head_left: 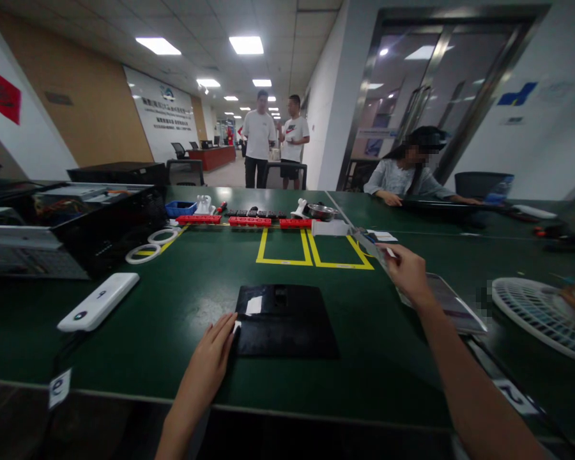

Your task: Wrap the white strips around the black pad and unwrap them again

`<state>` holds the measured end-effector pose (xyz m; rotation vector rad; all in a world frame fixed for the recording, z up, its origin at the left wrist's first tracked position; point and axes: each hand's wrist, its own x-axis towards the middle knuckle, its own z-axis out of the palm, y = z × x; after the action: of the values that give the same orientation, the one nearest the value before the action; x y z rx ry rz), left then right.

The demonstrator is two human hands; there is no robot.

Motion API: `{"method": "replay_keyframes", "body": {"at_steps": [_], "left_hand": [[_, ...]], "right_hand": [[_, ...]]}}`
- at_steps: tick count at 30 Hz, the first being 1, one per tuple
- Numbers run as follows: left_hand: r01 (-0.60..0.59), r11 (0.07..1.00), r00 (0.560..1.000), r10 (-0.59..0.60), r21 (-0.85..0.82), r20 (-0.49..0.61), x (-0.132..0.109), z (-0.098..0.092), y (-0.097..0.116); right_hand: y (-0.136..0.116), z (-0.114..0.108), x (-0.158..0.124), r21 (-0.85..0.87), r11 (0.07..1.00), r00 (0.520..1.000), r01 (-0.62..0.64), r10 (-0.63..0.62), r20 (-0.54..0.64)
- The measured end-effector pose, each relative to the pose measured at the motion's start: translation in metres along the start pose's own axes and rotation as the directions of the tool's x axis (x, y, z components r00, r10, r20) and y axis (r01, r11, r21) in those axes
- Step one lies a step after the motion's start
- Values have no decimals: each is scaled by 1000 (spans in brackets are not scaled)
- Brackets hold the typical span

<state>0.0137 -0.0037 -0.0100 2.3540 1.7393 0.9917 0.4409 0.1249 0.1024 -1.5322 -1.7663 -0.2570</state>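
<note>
On the green table in front of me lies a flat black panel, with a small square recess near its far edge and a white patch, label or glare, beside it. My left hand rests at the panel's left edge, its fingers stretched out side by side. A small white bit shows by its fingertips; I cannot tell what it is. To the right, my right hand is raised with its fingers pinched around a small white piece. It is near the pale box and beside a tablet-like device.
An opened computer case stands at left, near white rings and a white power strip. Red trays line the back above yellow tape frames. A white fan grille is at right. A person sits across.
</note>
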Motion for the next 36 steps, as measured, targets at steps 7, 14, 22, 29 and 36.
{"method": "replay_keyframes", "body": {"at_steps": [7,14,22,29,36], "left_hand": [[56,996,992,-63,-73,-105,-1,-4,-5],[-12,999,986,5,-38,-168,-2,-10,7],[-259,938,965,261,231,22,-16,12,51],[-254,928,966,258,274,20,-8,24,56],[-219,943,976,215,249,43,-9,24,52]], "right_hand": [[-87,31,-38,334,884,890,327,-407,204],[-147,64,-90,176,612,532,771,-771,350],[-165,62,-112,101,469,426,878,-859,283],[-169,56,-111,98,540,481,836,-807,343],[-165,58,-109,294,632,455,717,-744,490]]}}
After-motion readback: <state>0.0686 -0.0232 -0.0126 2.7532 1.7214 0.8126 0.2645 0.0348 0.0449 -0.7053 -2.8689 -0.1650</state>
